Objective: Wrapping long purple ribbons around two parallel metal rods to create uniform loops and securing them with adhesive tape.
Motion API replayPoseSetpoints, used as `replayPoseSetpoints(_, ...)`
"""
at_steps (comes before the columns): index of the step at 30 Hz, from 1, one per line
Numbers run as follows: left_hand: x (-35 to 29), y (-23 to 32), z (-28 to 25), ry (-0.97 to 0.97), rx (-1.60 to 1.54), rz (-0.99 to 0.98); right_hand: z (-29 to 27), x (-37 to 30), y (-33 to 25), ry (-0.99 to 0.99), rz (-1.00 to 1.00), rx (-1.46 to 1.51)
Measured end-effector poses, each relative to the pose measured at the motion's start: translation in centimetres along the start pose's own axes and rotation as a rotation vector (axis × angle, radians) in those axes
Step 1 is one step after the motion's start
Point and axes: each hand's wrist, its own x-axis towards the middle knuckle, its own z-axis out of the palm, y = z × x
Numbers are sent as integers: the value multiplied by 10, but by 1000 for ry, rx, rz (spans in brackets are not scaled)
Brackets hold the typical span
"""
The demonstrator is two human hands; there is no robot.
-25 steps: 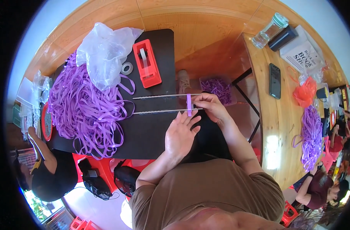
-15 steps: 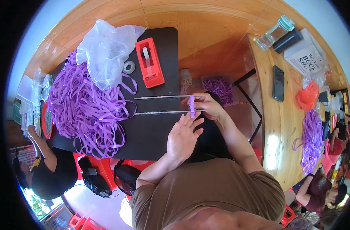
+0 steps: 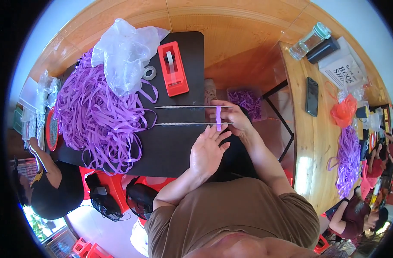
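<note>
Two thin metal rods (image 3: pixel 179 124) reach side by side over the dark table's right edge toward me. A short band of purple ribbon (image 3: pixel 218 118) spans both rods near their right ends. My right hand (image 3: pixel 236 118) is at the rod ends, its fingers bent around the band, some hidden behind it and the rods. My left hand (image 3: pixel 206 151) lies palm up below the nearer rod, fingers spread and fingertips against the lower end of the band. A large tangled heap of purple ribbon (image 3: pixel 97 120) covers the table's left part.
On the dark table (image 3: pixel 170 150) are a red tape dispenser (image 3: pixel 174 71), a tape roll (image 3: pixel 149 73) and a clear plastic bag (image 3: pixel 123 56). A bin of purple pieces (image 3: pixel 246 103) stands below. The wooden table (image 3: pixel 302 129) holds a phone (image 3: pixel 312 96) and bottle (image 3: pixel 310 41). Other people sit nearby.
The fingers of my right hand have shifted, with the index finger now stretched along the farther rod. My left hand stays at the lower end of the band. The whole view has moved slightly.
</note>
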Motion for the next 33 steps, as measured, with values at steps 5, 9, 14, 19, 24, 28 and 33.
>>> replayPoseSetpoints(5,0,0,-2,-33,-27,-14,-11,-21,2,176,-221,66)
replayPoseSetpoints(9,0,0,-3,-30,-32,-1,12,-22,-15,194,-236,1)
replayPoseSetpoints(14,0,-1,0,13,-19,5,17,-15,-17,219,-229,-90)
replayPoseSetpoints(19,-1,0,0,-7,-41,-6,20,-15,-20,190,-177,-114)
replayPoseSetpoints(24,1,-1,0,10,-17,3,12,-12,-14,82,-158,10)
replayPoseSetpoints(28,1,0,-1,-4,-19,2,14,-12,-11,14,-81,131)
replayPoseSetpoints(33,1,0,-4,-24,-44,-2,13,-2,10,-142,-72,472)
